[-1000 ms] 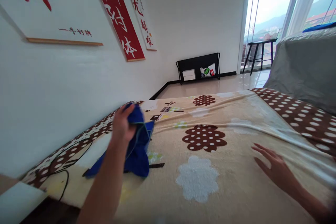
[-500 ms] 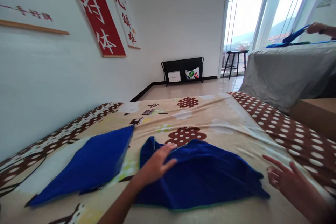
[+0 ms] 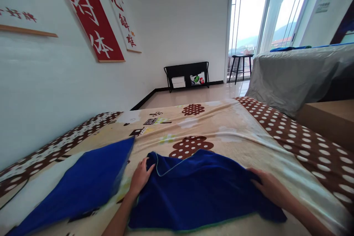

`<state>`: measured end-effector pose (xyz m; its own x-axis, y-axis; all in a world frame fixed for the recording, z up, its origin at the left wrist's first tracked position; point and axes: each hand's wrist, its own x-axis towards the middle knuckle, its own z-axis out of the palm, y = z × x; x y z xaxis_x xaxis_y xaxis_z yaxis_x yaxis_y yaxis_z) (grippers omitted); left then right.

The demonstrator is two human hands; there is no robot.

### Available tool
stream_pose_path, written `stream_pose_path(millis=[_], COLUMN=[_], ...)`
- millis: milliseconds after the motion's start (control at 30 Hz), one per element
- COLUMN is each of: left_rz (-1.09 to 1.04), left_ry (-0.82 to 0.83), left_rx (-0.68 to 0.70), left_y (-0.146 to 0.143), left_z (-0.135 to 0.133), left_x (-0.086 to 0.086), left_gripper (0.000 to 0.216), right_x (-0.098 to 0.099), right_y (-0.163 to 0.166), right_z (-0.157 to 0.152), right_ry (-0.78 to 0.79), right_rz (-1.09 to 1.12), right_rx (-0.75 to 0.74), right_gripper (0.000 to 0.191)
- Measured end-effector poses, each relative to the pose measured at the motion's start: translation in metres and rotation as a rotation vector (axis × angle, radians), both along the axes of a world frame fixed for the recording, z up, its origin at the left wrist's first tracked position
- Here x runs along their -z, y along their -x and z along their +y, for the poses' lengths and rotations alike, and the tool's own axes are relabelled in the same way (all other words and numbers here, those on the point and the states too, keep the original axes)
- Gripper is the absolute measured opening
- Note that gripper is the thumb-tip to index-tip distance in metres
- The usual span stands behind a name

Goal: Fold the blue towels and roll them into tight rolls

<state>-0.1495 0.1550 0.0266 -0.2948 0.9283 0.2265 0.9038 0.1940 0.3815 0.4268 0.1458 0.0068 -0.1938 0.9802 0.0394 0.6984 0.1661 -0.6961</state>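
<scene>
A blue towel [image 3: 199,186] lies spread and a little rumpled on the beige patterned blanket [image 3: 238,132]. My left hand [image 3: 140,177] grips the towel's left edge near its far corner, fingers curled on the cloth. My right hand [image 3: 269,186] holds the towel's right edge, fingers closed on the fabric. To the left lies a stack of folded blue towels [image 3: 83,182], apart from both hands.
A white wall with red and white banners [image 3: 91,18] runs along the left. A grey-covered table [image 3: 293,73] with blue cloths on top stands at the right, a brown box [image 3: 329,118] beside it. A black rack [image 3: 186,75] and a stool [image 3: 240,67] stand far back by the window.
My left hand slid from on top of the towel to its left edge. My right hand came down from hovering and took the right edge. The view turned slightly left.
</scene>
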Motion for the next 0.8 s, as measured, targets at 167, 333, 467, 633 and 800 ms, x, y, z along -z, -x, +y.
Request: stream_pose_path(millis=[167,333,467,633,800], left_rz=[-0.133,-0.162,-0.160,-0.272,-0.246], left_ry=[0.111,0.189,0.199,0.506,0.322], left_rx=[0.201,0.318,0.466,0.807,0.607], left_y=[0.003,-0.001,-0.021,-0.043,-0.046], left_z=[-0.036,-0.072,-0.073,-0.080,-0.091], left_x=[-0.031,-0.057,-0.067,-0.062,-0.052], left_gripper=[0.046,0.042,0.056,0.067,0.023], right_x=[-0.003,0.012,-0.017,-0.039,-0.029], right_y=[-0.121,-0.169,-0.106,-0.005,0.012], right_z=[-0.008,-0.016,-0.006,0.006,-0.004], right_ry=[0.017,0.125,-0.112,0.047,0.123], right_rz=[0.127,0.041,0.035,-0.069,-0.158], right_rx=[0.037,-0.111,0.052,-0.317,-0.409], right_gripper=[0.040,0.043,0.038,0.050,0.042])
